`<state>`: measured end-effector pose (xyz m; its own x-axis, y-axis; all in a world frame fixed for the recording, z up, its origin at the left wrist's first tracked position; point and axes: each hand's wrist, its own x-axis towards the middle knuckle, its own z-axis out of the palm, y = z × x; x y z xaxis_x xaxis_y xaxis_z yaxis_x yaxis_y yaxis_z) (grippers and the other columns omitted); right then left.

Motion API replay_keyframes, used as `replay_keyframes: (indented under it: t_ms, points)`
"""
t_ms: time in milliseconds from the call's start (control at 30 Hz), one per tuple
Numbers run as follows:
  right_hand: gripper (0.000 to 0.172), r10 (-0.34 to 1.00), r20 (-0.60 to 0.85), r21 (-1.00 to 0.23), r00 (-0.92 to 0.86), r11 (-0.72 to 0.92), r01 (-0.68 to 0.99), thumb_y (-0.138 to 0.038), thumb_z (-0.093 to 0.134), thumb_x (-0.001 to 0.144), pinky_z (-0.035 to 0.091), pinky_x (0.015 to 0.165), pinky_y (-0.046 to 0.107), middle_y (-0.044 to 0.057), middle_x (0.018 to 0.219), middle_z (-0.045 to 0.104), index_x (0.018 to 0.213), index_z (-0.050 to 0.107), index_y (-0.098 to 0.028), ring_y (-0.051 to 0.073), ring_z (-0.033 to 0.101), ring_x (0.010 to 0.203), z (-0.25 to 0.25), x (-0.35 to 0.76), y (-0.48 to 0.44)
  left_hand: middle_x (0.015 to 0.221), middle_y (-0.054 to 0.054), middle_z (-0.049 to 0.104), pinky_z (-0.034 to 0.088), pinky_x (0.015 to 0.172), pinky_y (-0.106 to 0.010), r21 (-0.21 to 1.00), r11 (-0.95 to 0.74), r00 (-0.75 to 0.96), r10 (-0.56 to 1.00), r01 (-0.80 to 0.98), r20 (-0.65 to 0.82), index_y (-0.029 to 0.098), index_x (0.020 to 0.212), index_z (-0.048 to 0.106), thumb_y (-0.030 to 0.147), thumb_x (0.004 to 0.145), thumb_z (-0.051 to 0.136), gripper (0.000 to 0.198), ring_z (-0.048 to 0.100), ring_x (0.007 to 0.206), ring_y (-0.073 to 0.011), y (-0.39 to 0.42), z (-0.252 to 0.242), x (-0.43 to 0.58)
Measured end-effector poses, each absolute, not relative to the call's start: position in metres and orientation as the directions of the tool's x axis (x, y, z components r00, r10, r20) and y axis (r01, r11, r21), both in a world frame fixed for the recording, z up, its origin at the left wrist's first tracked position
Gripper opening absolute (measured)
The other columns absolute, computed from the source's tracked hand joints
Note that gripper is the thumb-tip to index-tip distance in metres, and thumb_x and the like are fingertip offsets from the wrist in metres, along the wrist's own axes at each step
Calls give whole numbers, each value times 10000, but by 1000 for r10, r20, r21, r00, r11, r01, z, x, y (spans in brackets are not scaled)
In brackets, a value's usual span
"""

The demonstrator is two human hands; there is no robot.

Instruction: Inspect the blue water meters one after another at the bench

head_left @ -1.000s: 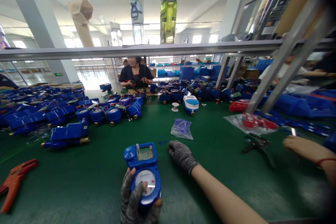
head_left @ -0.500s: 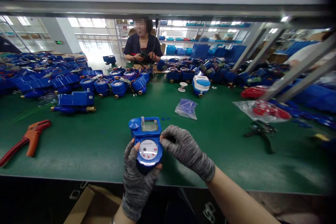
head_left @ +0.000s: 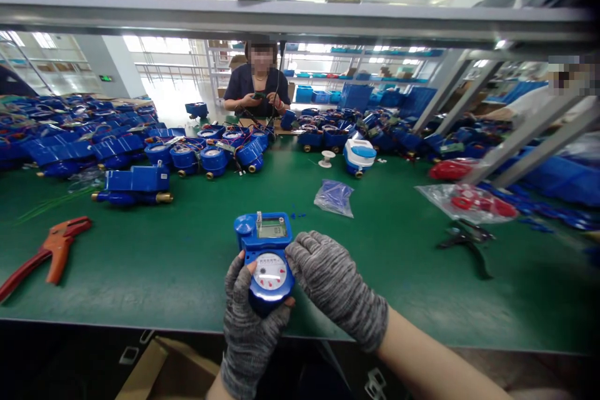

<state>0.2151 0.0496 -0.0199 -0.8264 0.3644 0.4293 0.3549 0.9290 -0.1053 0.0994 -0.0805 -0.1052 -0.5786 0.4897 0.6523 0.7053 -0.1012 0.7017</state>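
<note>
A blue water meter (head_left: 269,270) with a round dial and a small display reading 03 is tilted toward me near the table's front edge. My left hand (head_left: 255,319), in a grey fingerless glove, grips it from the left and below. My right hand (head_left: 330,272), gloved alike, has its fingers curled and pressed together against the meter's right side, by the joint between display and dial. What these fingertips pinch, if anything, is hidden. Just beyond the meter lie tiny blue pieces (head_left: 297,215) and a clear bag of blue parts (head_left: 334,197).
On the green table (head_left: 187,262) are an orange cutter (head_left: 63,247), black pliers (head_left: 466,242), a bag of red parts (head_left: 478,201), a white spool (head_left: 327,159) and a white-topped meter (head_left: 359,156). Many blue meters (head_left: 70,144) line the back. Across sits a person (head_left: 257,84).
My right hand has rolled, turning more of its back toward me, with fingers still at the meter's side. The person across has turned their head. The view has shifted slightly.
</note>
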Motion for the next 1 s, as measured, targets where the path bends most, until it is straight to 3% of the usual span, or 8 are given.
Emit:
replay_keyframes:
  t_ms: [233,500,733,833,900,1000]
  points:
    - [252,352,430,-157,-831,936,315,-274,522,889,450,936,409,129,1011,657,1068,681,-195,242,582,955,-27,216,51,1417,-176,408,476,1000,-506,699,-95,-580,487,709,654,222,1323,427,344,737,775,692,443,1306,-324,-79,-104,100]
    - [213,285,475,20,-833,943,333,-233,530,884,466,827,400,140,980,666,1015,681,-161,239,580,854,-22,217,40,1412,-188,406,485,994,-507,683,-135,-555,481,718,679,206,1301,438,326,722,787,686,445,1306,-337,-78,-106,98]
    - [235,270,466,24,-842,948,317,-232,516,907,470,803,413,143,1006,676,1053,683,-155,252,589,874,-22,225,34,1410,-161,414,468,1012,-517,689,-138,-553,494,711,671,233,1315,433,305,729,788,689,441,1307,-317,-80,-104,99]
    - [272,344,410,-178,-845,939,295,-270,509,921,456,906,461,150,1093,661,1112,671,-163,270,590,984,-24,230,39,1415,-159,406,443,1031,-529,682,-131,-543,506,720,670,236,1317,429,300,723,791,699,429,1316,-319,-81,-101,99]
    - [300,477,364,-487,-800,830,273,-321,508,931,448,962,444,126,1144,652,1157,650,-184,252,587,1056,-27,233,46,1409,-165,407,434,1039,-520,690,-110,-558,504,716,659,224,1307,432,312,718,794,696,431,1311,-315,-82,-98,100]
    - [371,681,98,-926,-726,329,183,-428,522,924,501,910,399,96,1147,661,1204,606,-201,225,623,1035,-32,230,55,1399,-171,416,430,1043,-503,688,-88,-564,501,721,656,207,1289,440,338,715,797,689,442,1300,-307,-81,-96,101]
